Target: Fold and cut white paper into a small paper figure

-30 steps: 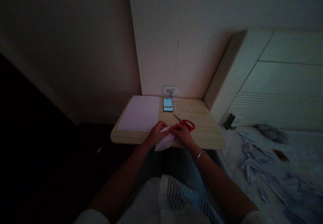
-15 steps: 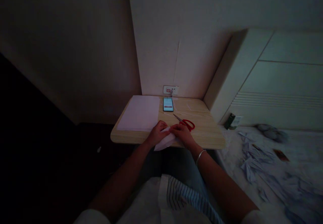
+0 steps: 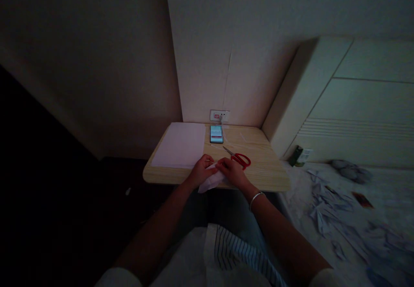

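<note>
A folded piece of white paper (image 3: 210,184) is held between both hands at the front edge of the small wooden table (image 3: 268,173). My left hand (image 3: 202,173) grips its left side, fingers curled round it. On the other side my right hand (image 3: 230,169) pinches the paper's upper edge, close to the left fingertips. Scissors (image 3: 242,160) with red handles lie just beyond my right hand, blades pointing to the far left. To the left rests a stack of white paper sheets (image 3: 179,145). Part of the folded paper is hidden by the fingers.
A lit phone (image 3: 216,134) lies at the table's back, below a wall socket (image 3: 220,115) with a plug in it. Thin paper strips lie near the phone. At right, a bed (image 3: 297,192) holds many folded papers (image 3: 323,213), a small dark box (image 3: 295,155) and a grey bundle (image 3: 351,170).
Both hands keep hold of the paper in nearly the same place, with only slight finger movement. The whole view has shifted a little.
</note>
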A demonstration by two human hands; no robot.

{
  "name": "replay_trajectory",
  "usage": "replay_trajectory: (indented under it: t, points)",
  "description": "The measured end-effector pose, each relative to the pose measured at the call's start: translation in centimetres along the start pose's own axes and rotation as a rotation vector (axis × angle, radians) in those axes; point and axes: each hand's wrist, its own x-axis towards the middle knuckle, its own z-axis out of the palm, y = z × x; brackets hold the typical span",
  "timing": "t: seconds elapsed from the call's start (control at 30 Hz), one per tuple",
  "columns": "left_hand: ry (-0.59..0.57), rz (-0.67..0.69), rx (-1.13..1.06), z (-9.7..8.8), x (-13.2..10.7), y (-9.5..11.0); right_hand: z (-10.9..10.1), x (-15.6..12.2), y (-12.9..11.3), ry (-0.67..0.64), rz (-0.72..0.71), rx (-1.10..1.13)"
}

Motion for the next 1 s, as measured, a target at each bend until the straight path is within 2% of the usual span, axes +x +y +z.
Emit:
replay_trajectory:
  t: [0.3,0.4,0.5,0.63,0.73,0.83,0.9,1.0]
  points:
    - [-0.058,-0.047,-0.124,-0.2,-0.4,0.9,-0.6,0.3,0.7,-0.080,-0.087,0.001]
    - [-0.088,-0.056,-0.150,-0.3,-0.3,1.0,-0.9,0.4,0.5,-0.080,-0.124,-0.061]
    - [-0.114,-0.095,-0.087,-0.4,-0.1,1.0,-1.3,0.6,-0.1,-0.120,-0.180,-0.163]
    - [-0.062,-0.062,0.046,-0.5,0.3,0.6,-1.8,0.8,-1.1,-0.177,-0.242,-0.325]
    - [-0.029,-0.050,0.068,-0.6,0.6,0.4,-1.9,0.7,-1.6,-0.128,-0.322,-0.415]
    - [-0.004,-0.042,0.076,-0.5,0.6,0.5,-1.5,0.5,-1.6,-0.084,-0.411,-0.366]
    - [-0.001,-0.035,0.076,-0.5,0.5,0.7,-1.2,0.4,-1.3,-0.037,-0.344,-0.246]
    - [-0.004,-0.021,0.075,-0.3,0.3,1.0,-0.6,0.4,-0.6,0.001,-0.074,-0.004]
